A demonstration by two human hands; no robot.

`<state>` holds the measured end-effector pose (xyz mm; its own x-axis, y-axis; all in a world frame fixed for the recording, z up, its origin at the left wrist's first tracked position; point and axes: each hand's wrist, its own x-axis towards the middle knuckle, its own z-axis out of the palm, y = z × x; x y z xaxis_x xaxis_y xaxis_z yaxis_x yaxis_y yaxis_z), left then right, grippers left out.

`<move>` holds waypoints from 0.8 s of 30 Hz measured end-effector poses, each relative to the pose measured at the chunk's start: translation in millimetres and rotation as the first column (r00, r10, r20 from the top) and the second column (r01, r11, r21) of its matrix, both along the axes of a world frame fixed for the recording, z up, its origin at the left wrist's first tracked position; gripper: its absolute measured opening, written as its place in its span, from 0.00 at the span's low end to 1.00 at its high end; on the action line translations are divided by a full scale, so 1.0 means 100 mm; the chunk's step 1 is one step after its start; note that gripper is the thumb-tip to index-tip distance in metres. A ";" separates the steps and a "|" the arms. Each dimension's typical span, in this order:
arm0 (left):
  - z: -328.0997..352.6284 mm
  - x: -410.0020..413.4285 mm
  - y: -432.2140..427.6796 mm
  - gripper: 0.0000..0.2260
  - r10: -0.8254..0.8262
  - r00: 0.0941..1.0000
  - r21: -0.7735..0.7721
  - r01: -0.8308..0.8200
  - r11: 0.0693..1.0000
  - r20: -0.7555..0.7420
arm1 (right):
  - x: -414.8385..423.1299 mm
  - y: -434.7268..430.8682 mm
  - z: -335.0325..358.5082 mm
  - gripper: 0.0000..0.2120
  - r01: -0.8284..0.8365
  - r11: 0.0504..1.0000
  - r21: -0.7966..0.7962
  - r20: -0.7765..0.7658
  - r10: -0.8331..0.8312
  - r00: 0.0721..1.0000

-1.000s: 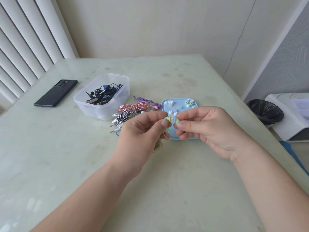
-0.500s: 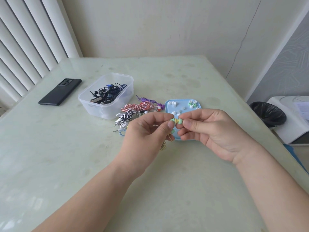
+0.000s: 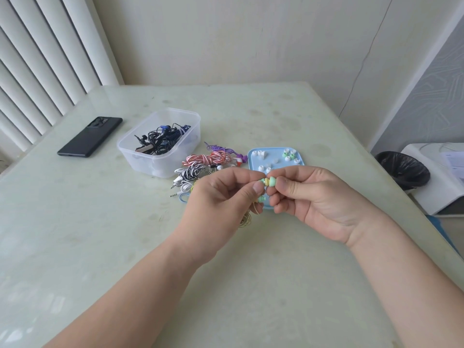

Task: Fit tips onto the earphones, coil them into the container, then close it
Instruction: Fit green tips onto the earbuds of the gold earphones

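The green ear tip [image 3: 273, 182], pinched by the right hand [image 3: 313, 197] against the yellow earbud [image 3: 267, 181] that the left hand [image 3: 221, 197] grips above the desk's [image 3: 100, 222] middle before the blue tray [image 3: 251, 153], probably seats best pushed squarely with a slight twist.

Glossy stone-like table [image 3: 75, 222]; translucent plastic container [image 3: 140, 156]; matt black phone [image 3: 90, 136].

On the table [image 3: 100, 234], the phone [image 3: 90, 136] lies at 9 o'clock of the container [image 3: 133, 156] holding earphones [image 3: 160, 140], bundles [image 3: 206, 163] at its 4 o'clock, the tray [image 3: 273, 154] bearing tips [image 3: 288, 154] at their 3 o'clock, the left hand [image 3: 221, 197] and right hand [image 3: 313, 197] meeting on 1 earbud [image 3: 270, 182] at its 6 o'clock, and the bin [image 3: 401, 169] off-table at 3 o'clock.
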<state>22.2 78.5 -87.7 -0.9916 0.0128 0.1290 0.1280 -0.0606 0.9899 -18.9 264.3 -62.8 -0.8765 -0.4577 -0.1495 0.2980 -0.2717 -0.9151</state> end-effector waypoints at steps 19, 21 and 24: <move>-0.04 -0.04 -0.01 0.10 -0.106 0.992 0.155 0.093 0.984 0.075 | -0.04 0.02 -0.06 0.06 0.088 0.988 0.126 -0.307 -0.046 0.951; -0.04 -0.04 -0.01 0.11 -0.098 0.991 0.171 0.082 0.982 0.089 | -0.05 0.02 -0.07 0.06 0.107 0.985 0.138 -0.337 -0.055 0.940; -0.04 -0.03 0.01 0.10 -0.053 0.993 0.176 0.034 0.984 0.106 | -0.05 0.02 -0.09 0.08 0.137 0.979 0.152 -0.354 -0.076 0.932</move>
